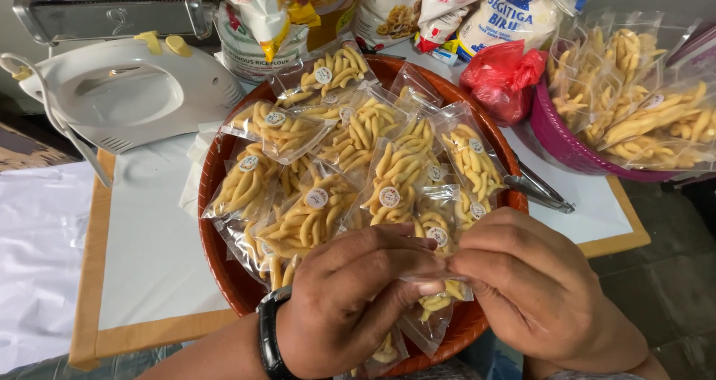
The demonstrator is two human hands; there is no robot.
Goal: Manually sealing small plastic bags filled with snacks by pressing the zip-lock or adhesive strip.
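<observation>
A white mixer [127, 89] sits left of the brown basket [224, 268] of snack packets, over whose near rim the left hand [350, 305] and right hand [537, 290] pinch one clear packet [436, 305] between closed fingertips.

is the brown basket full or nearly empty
Full. The brown basket is heaped rim to rim with clear packets of yellow stick snacks, and the left hand and right hand pinch one more packet over its near edge.

Yellow snack sticks [388, 173] in clear packets, orange-brown basket [216, 257], purple basket [556, 137], red bag [501, 78].
</observation>
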